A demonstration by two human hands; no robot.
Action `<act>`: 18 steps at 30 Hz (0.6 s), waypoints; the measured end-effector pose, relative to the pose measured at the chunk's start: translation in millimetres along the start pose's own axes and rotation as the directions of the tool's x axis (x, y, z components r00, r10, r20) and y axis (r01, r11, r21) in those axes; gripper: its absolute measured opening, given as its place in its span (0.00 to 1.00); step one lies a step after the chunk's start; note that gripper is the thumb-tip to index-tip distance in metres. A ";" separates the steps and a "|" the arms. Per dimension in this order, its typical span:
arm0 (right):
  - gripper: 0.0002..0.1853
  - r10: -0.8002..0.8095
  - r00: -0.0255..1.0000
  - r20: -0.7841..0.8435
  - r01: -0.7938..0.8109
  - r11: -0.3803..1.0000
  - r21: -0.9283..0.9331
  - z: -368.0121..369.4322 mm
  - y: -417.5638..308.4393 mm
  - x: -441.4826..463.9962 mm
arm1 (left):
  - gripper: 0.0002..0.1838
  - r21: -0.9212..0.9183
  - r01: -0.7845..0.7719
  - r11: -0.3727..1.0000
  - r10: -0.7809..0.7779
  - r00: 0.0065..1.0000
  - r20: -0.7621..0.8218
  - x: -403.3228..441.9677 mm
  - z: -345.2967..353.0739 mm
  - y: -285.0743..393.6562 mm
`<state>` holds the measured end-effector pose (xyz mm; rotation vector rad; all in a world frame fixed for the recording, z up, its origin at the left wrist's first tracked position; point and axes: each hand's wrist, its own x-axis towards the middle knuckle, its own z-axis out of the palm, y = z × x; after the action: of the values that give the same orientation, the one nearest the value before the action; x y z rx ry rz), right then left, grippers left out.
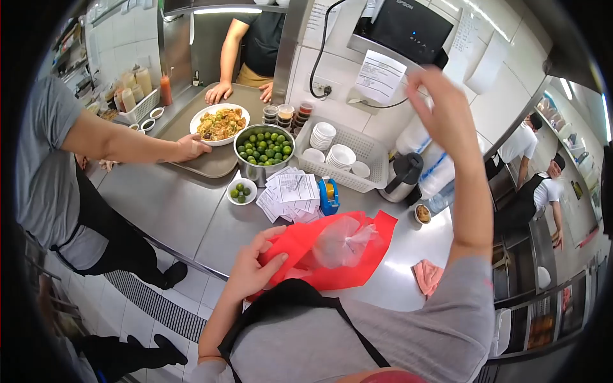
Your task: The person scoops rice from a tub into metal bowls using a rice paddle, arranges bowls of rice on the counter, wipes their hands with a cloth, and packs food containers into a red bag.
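My left hand [258,263] grips the left edge of a red plastic bag [299,250], with the thumb on its near side. Inside the bag's mouth sits a knotted clear plastic bag [345,242]; its contents are hard to make out. My right hand [440,105] is raised by the wall, slightly blurred, its fingers bent and apart with nothing visible in them. Just left of it, a printed receipt [381,76] hangs below the black Epson printer [405,32]. A blue tape dispenser [329,196] and several paper slips [287,195] lie just beyond the red bag.
A metal pot of green citrus fruits [264,147] stands beside a basket of white bowls [364,150]. To the right are a thermal jug [403,173] and pink cloth [428,277]. A co-worker's hand [191,147] holds a noodle plate [220,124] over a tray [175,131].
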<state>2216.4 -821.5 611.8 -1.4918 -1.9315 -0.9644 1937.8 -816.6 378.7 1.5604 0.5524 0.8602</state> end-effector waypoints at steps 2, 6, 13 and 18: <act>0.07 0.212 0.969 0.125 -0.234 0.951 0.202 -8.3 2.8 -49.0 | 0.21 -0.024 -0.020 1.000 0.019 1.000 -0.018 0.1 -1.8 3.1; 0.08 0.294 0.693 0.658 -0.709 0.444 0.548 25.4 7.2 -142.2 | 0.19 -0.203 -0.052 0.978 0.031 0.994 -0.107 4.0 0.4 6.7; 0.27 0.224 0.576 0.786 -0.025 0.966 -0.257 59.3 -41.4 -199.0 | 0.18 -0.297 0.035 0.954 -0.027 0.999 0.032 36.2 7.2 16.3; 0.27 0.354 0.449 0.820 -0.389 0.904 -0.178 43.3 -13.5 -225.2 | 0.17 0.112 -0.020 0.994 0.004 0.990 0.144 33.9 7.9 12.3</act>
<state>2264.2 -924.5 412.1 -2.5311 -1.9731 0.0918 1963.3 -797.9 397.8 1.7152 0.4952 0.7294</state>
